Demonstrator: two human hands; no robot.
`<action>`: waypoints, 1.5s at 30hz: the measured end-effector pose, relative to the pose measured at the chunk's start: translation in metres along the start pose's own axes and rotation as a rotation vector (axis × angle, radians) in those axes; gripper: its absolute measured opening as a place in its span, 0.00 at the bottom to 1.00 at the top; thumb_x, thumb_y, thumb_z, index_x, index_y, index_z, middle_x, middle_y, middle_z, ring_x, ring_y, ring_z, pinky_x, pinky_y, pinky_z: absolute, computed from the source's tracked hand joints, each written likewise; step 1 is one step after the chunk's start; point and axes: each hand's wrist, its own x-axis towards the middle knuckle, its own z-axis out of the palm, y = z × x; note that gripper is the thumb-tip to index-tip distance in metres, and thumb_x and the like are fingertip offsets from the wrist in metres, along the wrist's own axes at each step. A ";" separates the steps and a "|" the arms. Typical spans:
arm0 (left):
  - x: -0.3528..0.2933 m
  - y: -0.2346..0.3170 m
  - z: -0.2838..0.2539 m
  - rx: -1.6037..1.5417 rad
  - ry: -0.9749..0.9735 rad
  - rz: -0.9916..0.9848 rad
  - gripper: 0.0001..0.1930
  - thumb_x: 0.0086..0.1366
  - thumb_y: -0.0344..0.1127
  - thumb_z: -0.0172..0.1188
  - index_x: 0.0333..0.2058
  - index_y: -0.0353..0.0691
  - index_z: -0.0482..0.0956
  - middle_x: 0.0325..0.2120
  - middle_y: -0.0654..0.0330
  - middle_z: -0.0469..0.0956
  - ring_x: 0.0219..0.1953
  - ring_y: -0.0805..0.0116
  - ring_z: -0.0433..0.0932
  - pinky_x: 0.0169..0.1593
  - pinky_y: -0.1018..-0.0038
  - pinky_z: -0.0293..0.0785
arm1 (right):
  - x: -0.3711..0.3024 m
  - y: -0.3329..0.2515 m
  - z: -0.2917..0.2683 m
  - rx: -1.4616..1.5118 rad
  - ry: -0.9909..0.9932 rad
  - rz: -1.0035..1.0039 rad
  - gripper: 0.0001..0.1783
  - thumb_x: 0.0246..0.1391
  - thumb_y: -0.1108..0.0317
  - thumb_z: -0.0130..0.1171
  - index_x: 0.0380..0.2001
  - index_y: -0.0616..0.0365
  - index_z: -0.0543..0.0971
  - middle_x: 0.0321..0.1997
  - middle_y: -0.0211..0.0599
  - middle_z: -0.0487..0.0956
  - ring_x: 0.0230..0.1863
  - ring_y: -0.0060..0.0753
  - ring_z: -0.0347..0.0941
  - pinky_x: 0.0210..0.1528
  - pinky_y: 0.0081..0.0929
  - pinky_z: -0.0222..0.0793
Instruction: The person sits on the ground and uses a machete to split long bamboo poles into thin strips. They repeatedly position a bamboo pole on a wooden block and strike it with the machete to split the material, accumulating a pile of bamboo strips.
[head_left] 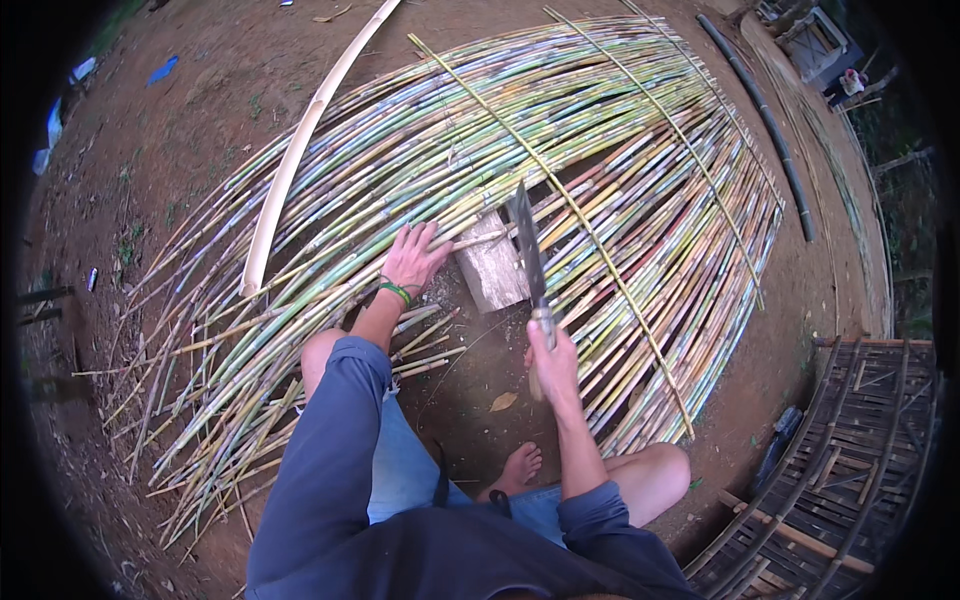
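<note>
My right hand [556, 366] grips the handle of a machete [529, 245], its blade raised over the bundle and pointing away from me. A pale wooden block [492, 272] lies on the ground between my hands. Across it runs a thin cane [500, 234], which my left hand [414, 262] holds just left of the block, fingers resting over the neighbouring canes. A green band circles that wrist. Many long, thin canes [640, 255], green, yellow and brown, fan out on the ground, with thin crosswise strips [590, 228] lying over them at the far and right side.
A long, pale split bamboo piece [290, 165] lies over the canes at the left. Beyond the fan is a dark pole [765, 120]. A woven bamboo rack [840, 450] stands at the lower right, with a dark bottle [779, 445] beside it. Cut cane ends [425, 350] lie near my knee.
</note>
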 end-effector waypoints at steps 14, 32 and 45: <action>0.007 0.023 0.019 -0.079 0.077 -0.123 0.12 0.62 0.49 0.63 0.41 0.54 0.76 0.58 0.51 0.68 0.62 0.51 0.66 0.67 0.48 0.57 | 0.011 0.082 0.024 -0.342 0.105 -0.103 0.32 0.63 0.42 0.53 0.24 0.65 0.80 0.19 0.41 0.78 0.22 0.36 0.77 0.30 0.35 0.72; 0.012 0.028 0.012 0.065 -0.269 -0.114 0.17 0.60 0.56 0.62 0.38 0.52 0.87 0.70 0.50 0.56 0.69 0.52 0.58 0.71 0.53 0.50 | 0.021 0.015 -0.005 -0.204 0.009 0.094 0.39 0.62 0.36 0.50 0.14 0.62 0.78 0.13 0.40 0.76 0.19 0.34 0.77 0.33 0.33 0.73; -0.098 0.116 -0.040 -0.136 -0.673 0.021 0.34 0.68 0.67 0.46 0.39 0.40 0.86 0.62 0.42 0.66 0.69 0.49 0.58 0.70 0.45 0.50 | -0.020 0.015 -0.018 0.305 0.032 -0.225 0.13 0.58 0.63 0.64 0.32 0.62 0.76 0.20 0.30 0.76 0.21 0.22 0.71 0.27 0.23 0.66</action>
